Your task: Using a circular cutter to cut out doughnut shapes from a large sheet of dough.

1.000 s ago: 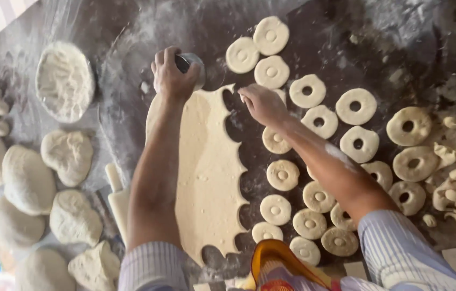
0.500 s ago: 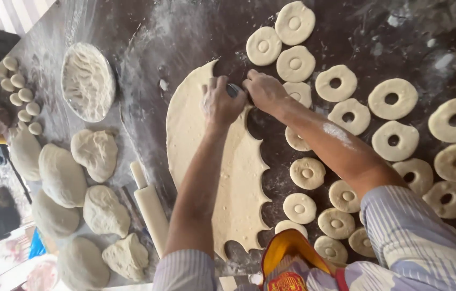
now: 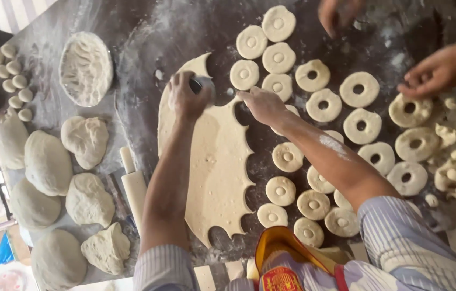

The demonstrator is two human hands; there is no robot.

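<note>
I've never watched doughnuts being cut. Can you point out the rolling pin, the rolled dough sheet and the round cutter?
rolling pin [image 3: 133, 186], head view, middle of its pale barrel.
dough sheet [image 3: 214, 172], head view, flat uncut middle.
round cutter [image 3: 204, 86], head view, metal rim showing beside the left hand [image 3: 185, 97].

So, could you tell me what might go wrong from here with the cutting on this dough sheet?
1. The left hand presses the round cutter right at the scalloped edge of the dough sheet, so the next ring may come out incomplete.
2. The right hand rests close beside the cutter and could get nicked.
3. The cut rings lie tightly packed; new ones may stick together.
</note>
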